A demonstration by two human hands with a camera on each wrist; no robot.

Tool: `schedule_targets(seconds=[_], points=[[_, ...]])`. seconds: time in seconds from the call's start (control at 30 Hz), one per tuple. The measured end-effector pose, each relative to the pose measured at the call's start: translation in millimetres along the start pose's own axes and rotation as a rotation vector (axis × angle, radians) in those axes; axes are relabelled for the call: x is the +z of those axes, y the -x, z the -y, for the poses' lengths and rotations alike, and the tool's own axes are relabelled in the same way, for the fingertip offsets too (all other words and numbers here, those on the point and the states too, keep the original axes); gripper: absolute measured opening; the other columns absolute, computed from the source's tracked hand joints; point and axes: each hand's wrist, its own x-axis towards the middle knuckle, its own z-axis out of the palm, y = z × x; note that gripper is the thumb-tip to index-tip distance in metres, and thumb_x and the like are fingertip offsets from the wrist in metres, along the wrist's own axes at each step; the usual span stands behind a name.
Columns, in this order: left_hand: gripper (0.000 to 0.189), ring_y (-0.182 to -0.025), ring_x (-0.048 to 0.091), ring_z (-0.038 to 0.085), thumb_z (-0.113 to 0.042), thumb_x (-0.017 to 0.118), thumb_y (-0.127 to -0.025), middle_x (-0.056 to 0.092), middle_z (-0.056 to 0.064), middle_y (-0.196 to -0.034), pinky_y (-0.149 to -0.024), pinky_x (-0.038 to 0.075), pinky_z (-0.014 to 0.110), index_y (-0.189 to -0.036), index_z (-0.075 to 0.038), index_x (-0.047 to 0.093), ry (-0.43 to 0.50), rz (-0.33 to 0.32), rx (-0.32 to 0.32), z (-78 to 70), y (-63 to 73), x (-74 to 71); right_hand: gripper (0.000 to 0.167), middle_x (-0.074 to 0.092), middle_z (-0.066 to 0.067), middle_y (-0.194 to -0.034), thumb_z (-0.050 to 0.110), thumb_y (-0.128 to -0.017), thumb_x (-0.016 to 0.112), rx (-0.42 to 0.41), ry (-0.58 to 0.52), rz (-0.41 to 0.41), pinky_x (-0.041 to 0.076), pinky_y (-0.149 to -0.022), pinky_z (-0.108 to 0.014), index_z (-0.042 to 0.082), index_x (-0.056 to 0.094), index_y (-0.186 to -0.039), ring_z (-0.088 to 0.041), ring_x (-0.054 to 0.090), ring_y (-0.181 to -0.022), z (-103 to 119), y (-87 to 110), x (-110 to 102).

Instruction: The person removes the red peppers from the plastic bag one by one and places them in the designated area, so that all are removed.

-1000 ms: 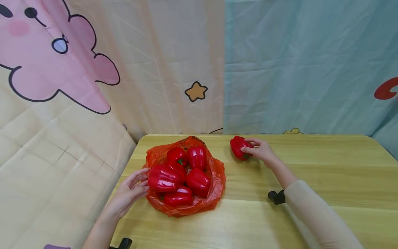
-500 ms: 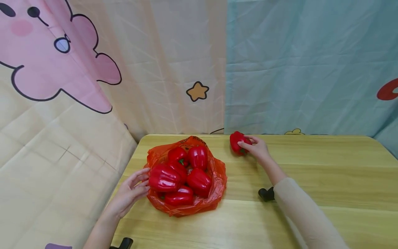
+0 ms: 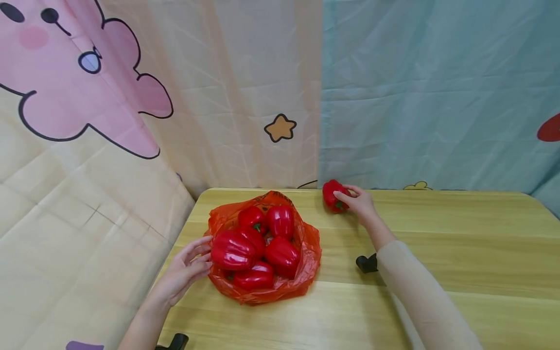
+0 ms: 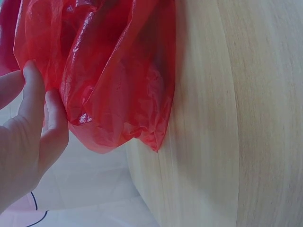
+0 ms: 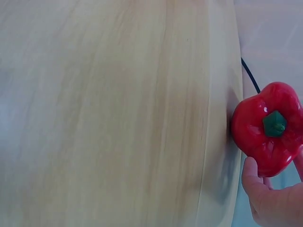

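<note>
My right hand (image 3: 361,206) holds a red bell pepper (image 3: 331,196) near the table's back edge, thumb on one side and fingers on the other. Its green stem (image 5: 274,124) faces the right wrist camera. An orange-red plastic bag (image 3: 311,253) lies spread on the table at left, with several red bell peppers (image 3: 280,256) inside. At the bag's left side is my left hand (image 3: 185,270), its fingers loosely bent and fingertips touching the thin plastic beside the large front-left pepper (image 3: 233,249). In the left wrist view, the bag's crumpled wall (image 4: 118,94) hides most of its contents.
The light wooden table (image 3: 459,233) extends to the right of both hands. Behind it hangs a printed curtain (image 3: 415,97), close to the back edge. Dark wrist-camera mounts show by the right sleeve (image 3: 420,291) and the left forearm.
My right hand has carried the bell pepper slightly back and left, towards the table's far edge. My left hand stays at the bag. The head view has shifted slightly.
</note>
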Motion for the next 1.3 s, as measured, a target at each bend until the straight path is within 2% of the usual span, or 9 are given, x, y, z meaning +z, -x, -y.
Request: schedule_targets(seconds=[0.23, 0.43, 0.7, 0.9, 1.07, 1.3], points=[[0.053, -0.098, 0.056, 0.012, 0.002, 0.051, -0.092, 0.043, 0.006, -0.118, -0.081, 0.052, 0.025, -0.14, -0.001, 0.031, -0.048, 0.006, 0.01, -3.7, -4.0, 1.6, 0.062, 0.042, -0.02, -0.134, 0.037, -0.087, 0.064, -0.002, -0.054, -0.028, 0.046, -0.094, -0.042, 0.009, 0.044, -0.138, -0.029, 0.045, -0.111, 1, -7.1, 3], [0.054, -0.1, 0.056, 0.012, 0.002, 0.052, -0.091, 0.042, 0.007, -0.118, -0.082, 0.052, 0.026, -0.14, 0.0, 0.029, -0.058, 0.012, 0.003, -6.5, -5.2, 1.3, 0.062, 0.041, -0.019, -0.134, 0.038, -0.087, 0.063, 0.001, -0.101, -0.033, 0.046, -0.094, -0.042, 0.009, 0.043, -0.138, -0.027, 0.044, -0.11, 4, -9.8, 5], [0.049, -0.098, 0.056, 0.012, 0.003, 0.051, -0.091, 0.044, 0.006, -0.116, -0.081, 0.052, 0.025, -0.137, -0.004, 0.036, -0.04, 0.02, 0.036, -8.3, -5.6, 0.7, 0.06, 0.042, -0.018, -0.133, 0.038, -0.088, 0.061, -0.001, -0.114, -0.039, 0.047, -0.092, -0.042, 0.01, 0.044, -0.138, -0.026, 0.045, -0.107, 7, -10.1, 8], [0.051, -0.097, 0.057, 0.012, 0.003, 0.052, -0.091, 0.044, 0.006, -0.116, -0.081, 0.052, 0.025, -0.138, -0.003, 0.034, -0.043, 0.009, 0.019, -7.2, -2.6, 0.4, 0.058, 0.04, -0.019, -0.135, 0.035, -0.088, 0.062, -0.019, -0.115, -0.044, 0.045, -0.095, -0.043, 0.009, 0.045, -0.137, -0.029, 0.043, -0.113, 4, -8.4, 7], [0.052, -0.097, 0.057, 0.012, 0.004, 0.052, -0.09, 0.044, 0.006, -0.116, -0.081, 0.052, 0.025, -0.138, -0.002, 0.033, -0.034, -0.011, -0.02, -4.5, 1.8, 1.2, 0.058, 0.041, -0.021, -0.132, 0.034, -0.089, 0.062, -0.032, -0.075, -0.012, 0.046, -0.094, -0.043, 0.007, 0.044, -0.137, -0.028, 0.049, -0.103, 1, -4.0, 4], [0.053, -0.098, 0.056, 0.012, 0.005, 0.052, -0.089, 0.044, 0.006, -0.116, -0.081, 0.052, 0.025, -0.138, -0.001, 0.032, -0.024, -0.029, -0.031, -2.9, 3.1, 1.4, 0.056, 0.043, -0.018, -0.123, 0.031, -0.09, 0.061, -0.063, -0.057, 0.001, 0.05, -0.087, -0.037, 0.006, 0.044, -0.137, -0.026, 0.051, -0.092, 3, 3.2, -1]])
